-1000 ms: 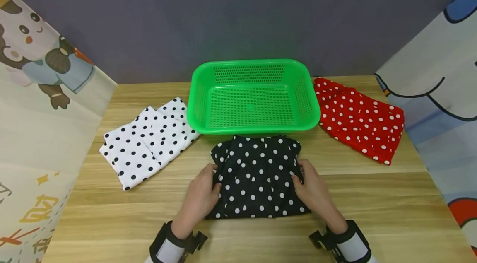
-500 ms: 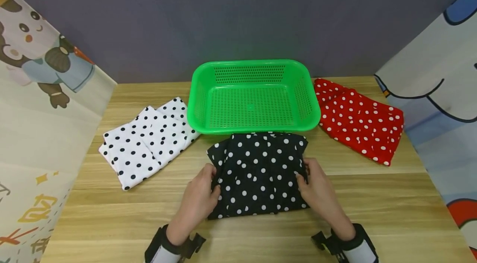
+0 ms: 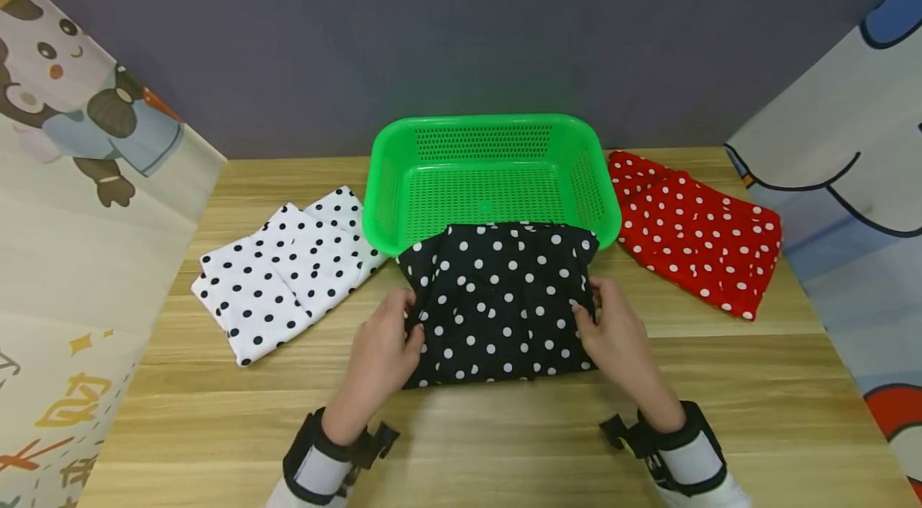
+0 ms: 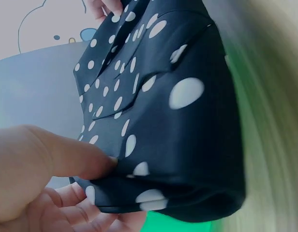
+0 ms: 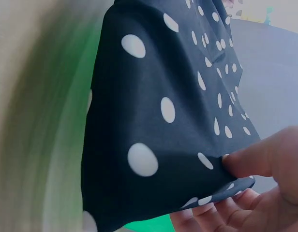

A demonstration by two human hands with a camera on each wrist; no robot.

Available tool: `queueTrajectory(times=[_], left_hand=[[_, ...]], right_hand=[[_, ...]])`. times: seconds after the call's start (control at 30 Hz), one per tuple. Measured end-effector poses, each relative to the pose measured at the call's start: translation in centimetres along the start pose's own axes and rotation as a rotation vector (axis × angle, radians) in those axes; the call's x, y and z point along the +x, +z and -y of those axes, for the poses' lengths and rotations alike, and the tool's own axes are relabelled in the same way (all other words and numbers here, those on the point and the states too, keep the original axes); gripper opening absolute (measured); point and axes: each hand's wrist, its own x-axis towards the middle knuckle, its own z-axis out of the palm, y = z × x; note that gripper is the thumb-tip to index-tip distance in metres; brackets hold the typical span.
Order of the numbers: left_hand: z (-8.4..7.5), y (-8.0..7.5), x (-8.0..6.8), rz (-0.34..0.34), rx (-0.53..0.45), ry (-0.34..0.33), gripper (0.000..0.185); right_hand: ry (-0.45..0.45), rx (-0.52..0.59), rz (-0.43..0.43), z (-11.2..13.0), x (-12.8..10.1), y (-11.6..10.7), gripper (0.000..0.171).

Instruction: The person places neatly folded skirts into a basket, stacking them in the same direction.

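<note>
A folded black cloth with white dots [image 3: 497,308] spans the space between both hands in the head view. Its far edge overlaps the near rim of the green plastic basket [image 3: 370,212]. My left hand [image 3: 383,348] pinches the cloth's left side, thumb on top and fingers beneath, as the left wrist view shows with the thumb [image 4: 76,154]. On the opposite side my right hand [image 3: 618,336] pinches it the same way, its thumb [image 5: 260,159] pressing the upper face in the right wrist view. The cloth hides part of the basket's floor and front wall.
Left of the basket lies a folded white cloth with black dots [image 3: 288,276]. A red cloth with white dots [image 3: 699,232] is at the right, close to the basket's side. All rest on a wooden table [image 3: 490,444] with a dark panel [image 3: 475,28] behind it.
Both hands have lifted the black dotted cloth off the table and carried it forward, so it now covers the basket's near rim. The basket and the other two cloths have stayed put.
</note>
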Motion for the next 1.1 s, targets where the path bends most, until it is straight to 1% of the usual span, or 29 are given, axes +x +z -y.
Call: queueTrajectory(times=[0.2,0.33,0.43,0.63,0.77,0.9,1.1], left_hand=[[0.0,-0.3,1.4,-0.054,-0.002,0.014,0.034],[0.0,-0.5,2.4,-0.099,-0.001,0.053,0.034],[0.0,-0.9,3.3,-0.110,-0.008,0.079,0.033],[-0.3,-2.0,5.1,-0.081,0.000,0.089,0.031],[-0.4,-2.6,6.6,-0.058,0.005,0.083,0.029],[-0.4,-3.0,8.3,-0.030,0.001,0.085,0.029],[-0.6,-3.7,10.5,0.011,0.000,0.072,0.030]], right_hand=[[-0.051,0.020,-0.015,0.3,1.4,-0.4,0.035],[-0.115,0.034,-0.028,0.5,2.6,-0.7,0.034],[-0.145,0.019,-0.029,0.8,3.4,-1.0,0.034],[-0.167,-0.018,-0.022,1.6,5.0,-1.9,0.036],[-0.183,-0.052,-0.052,2.2,6.3,-2.3,0.037],[-0.192,-0.060,-0.072,2.9,7.5,-2.7,0.037],[-0.197,-0.068,-0.054,3.5,9.5,-3.5,0.040]])
